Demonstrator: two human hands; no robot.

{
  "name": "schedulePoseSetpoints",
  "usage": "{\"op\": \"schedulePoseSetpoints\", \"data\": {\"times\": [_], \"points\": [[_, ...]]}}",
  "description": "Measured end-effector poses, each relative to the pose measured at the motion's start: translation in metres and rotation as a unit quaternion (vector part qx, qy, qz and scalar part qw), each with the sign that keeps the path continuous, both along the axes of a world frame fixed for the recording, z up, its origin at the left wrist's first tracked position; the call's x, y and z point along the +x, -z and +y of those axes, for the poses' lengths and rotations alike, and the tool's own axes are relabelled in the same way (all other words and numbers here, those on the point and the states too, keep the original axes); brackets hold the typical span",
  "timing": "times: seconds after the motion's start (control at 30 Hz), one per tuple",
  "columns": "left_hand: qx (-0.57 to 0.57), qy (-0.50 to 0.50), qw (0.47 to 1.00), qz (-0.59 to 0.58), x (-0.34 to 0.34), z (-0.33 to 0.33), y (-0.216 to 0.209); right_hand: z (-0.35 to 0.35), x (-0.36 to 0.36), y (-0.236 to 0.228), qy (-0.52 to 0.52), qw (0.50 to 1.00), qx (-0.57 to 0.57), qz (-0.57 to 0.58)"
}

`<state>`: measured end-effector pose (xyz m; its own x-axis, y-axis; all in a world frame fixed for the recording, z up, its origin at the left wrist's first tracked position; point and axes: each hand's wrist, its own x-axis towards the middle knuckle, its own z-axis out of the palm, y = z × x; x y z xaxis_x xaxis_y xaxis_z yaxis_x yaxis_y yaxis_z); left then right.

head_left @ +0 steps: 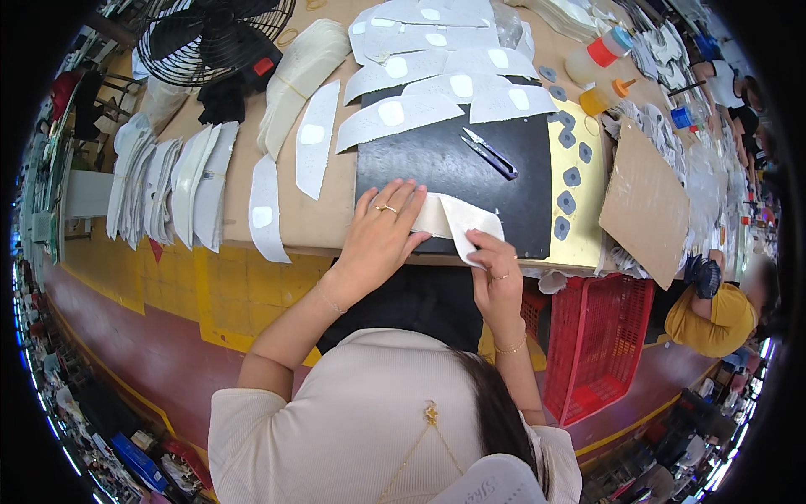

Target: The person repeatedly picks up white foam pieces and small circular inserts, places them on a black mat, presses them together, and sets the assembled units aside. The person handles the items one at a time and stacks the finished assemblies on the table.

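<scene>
A cream fabric piece (430, 217) lies on the black mat (403, 160) near the table's front edge. My left hand (382, 227) rests flat over its left part, fingers stretched out. Between the thumb and fingers of my right hand (495, 267) is the piece's right end, folded back and lifted, its pale side (472, 227) showing. Beyond my hands, thread snips (489, 154) with dark handles lie on the mat. Several white curved fabric pieces (399, 114), each with a bright white patch, overlap along the mat's far side.
Bundled white pieces (214, 185) stand at the left, below a black fan (210, 42). Grey patches sit on a yellow sheet (575, 134) at the right, near two bottles (606, 97) and a brown board (645, 202). A red crate (592, 344) is below the table; another person (714, 315) is at far right.
</scene>
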<state>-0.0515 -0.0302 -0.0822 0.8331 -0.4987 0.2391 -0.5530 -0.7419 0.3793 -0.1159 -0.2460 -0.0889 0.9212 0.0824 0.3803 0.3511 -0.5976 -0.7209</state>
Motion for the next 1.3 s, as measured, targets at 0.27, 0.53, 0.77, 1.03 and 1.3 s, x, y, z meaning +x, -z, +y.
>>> {"op": "schedulePoseSetpoints", "data": {"times": [0.27, 0.53, 0.77, 1.03, 1.3], "points": [[-0.056, 0.029, 0.994, 0.091, 0.011, 0.006, -0.018, -0.016, -0.005, -0.003, -0.146, 0.966, 0.148, 0.154], [-0.086, 0.07, 0.965, 0.238, 0.027, 0.022, -0.028, -0.038, -0.004, -0.008, 0.032, 0.972, 0.217, 0.079], [-0.157, -0.001, 0.973, 0.168, 0.013, 0.057, -0.049, -0.067, 0.005, -0.007, 0.169, 0.948, 0.247, 0.11], [-0.335, -0.326, 0.883, 0.043, -0.002, 0.195, -0.086, -0.046, 0.02, 0.007, 0.113, 0.955, 0.23, 0.146], [0.186, -0.546, 0.816, -0.026, 0.002, 0.258, -0.041, -0.043, 0.032, -0.007, 0.131, 0.956, 0.232, 0.118]]}}
